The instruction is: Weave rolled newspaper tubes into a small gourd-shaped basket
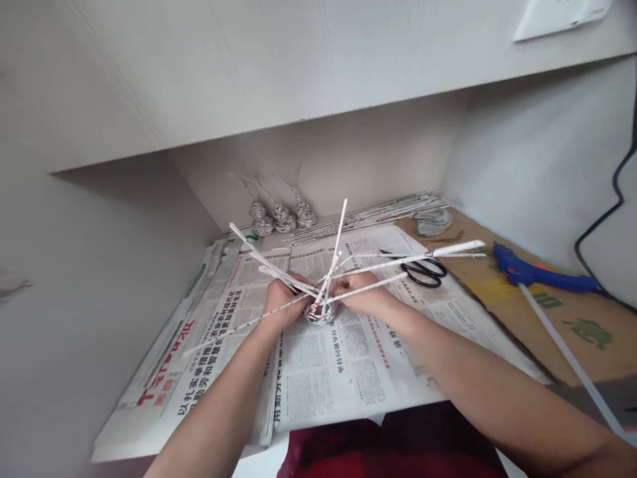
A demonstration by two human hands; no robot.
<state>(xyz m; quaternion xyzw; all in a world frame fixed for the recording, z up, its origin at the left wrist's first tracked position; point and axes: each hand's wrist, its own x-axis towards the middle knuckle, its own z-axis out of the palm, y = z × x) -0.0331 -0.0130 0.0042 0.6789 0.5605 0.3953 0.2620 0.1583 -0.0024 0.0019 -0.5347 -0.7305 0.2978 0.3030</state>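
1. The woven paper piece (320, 314) sits between the two hands, low over the desk (117, 439).
2. Taking that piece as the clock's centre, the left hand (281, 292) is at 10 o'clock, fingers curled in and gripping its left side.
3. The right hand (371, 302) is at 2 o'clock, narrowed to a pinch among the paper sticks (341, 229); which one it grips, I cannot tell.
4. The sticks fan out from the piece, mostly between 8 and 3 o'clock.
5. Newspaper (323, 395) covers much of the desk beneath.
6. Three woven gourds (284, 218) stand in a row at 11 o'clock, with a pile of loose rods (368, 216) beside them, towards 1.
7. Black-handled scissors (423, 271) lie between 2 and 3, near the right hand.
8. Farther out, near 3 o'clock, a blue glue gun (537, 273) rests on brown cardboard (527, 332).
9. A pale panel (298, 66) spans 12 o'clock above; a white socket plate (562, 18) is high towards 1 to 2, and a black cord (617, 192) hangs at 2.
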